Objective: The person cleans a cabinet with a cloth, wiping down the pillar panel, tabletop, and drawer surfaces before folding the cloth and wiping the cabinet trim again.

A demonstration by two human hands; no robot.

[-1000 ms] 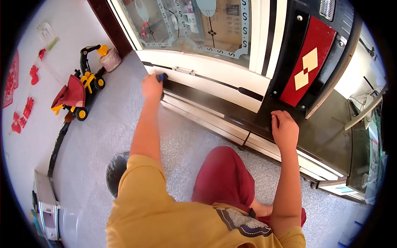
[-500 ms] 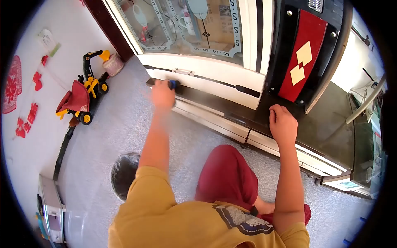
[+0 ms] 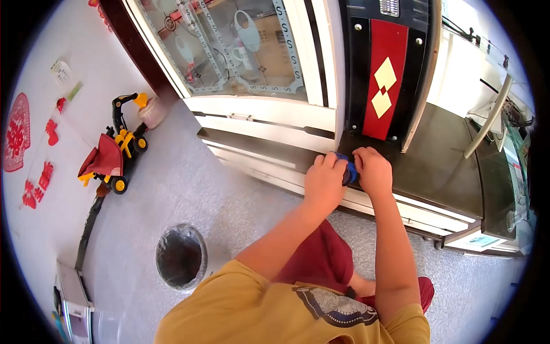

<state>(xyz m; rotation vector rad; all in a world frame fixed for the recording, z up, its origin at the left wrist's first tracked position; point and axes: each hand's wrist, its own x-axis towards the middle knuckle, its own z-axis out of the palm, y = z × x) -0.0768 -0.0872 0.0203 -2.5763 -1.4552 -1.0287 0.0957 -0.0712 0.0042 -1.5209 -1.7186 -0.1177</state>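
Note:
A small blue object with a dark part (image 3: 349,170), its kind unclear, is between my two hands over the dark ledge (image 3: 269,150) of the white cabinet. My left hand (image 3: 325,182) has its fingers wrapped round it from the left and covers part of it. On its other side, my right hand (image 3: 374,172) is closed, with bent fingertips against the object's right edge. Both hands are close together at the ledge's front edge, just in front of a black panel with a red stripe (image 3: 385,80).
White drawers (image 3: 258,172) lie below the ledge, and a glass-fronted cabinet (image 3: 229,51) rises behind it. A lined bin (image 3: 182,256) stands on the floor to the left. A toy excavator (image 3: 117,146) is by the wall. A pale curved bar (image 3: 490,114) leans at the right.
My left hand has moved right along the ledge, carrying the blue object to my right hand. My right hand has shifted slightly left, and the view has turned, showing more of the bin.

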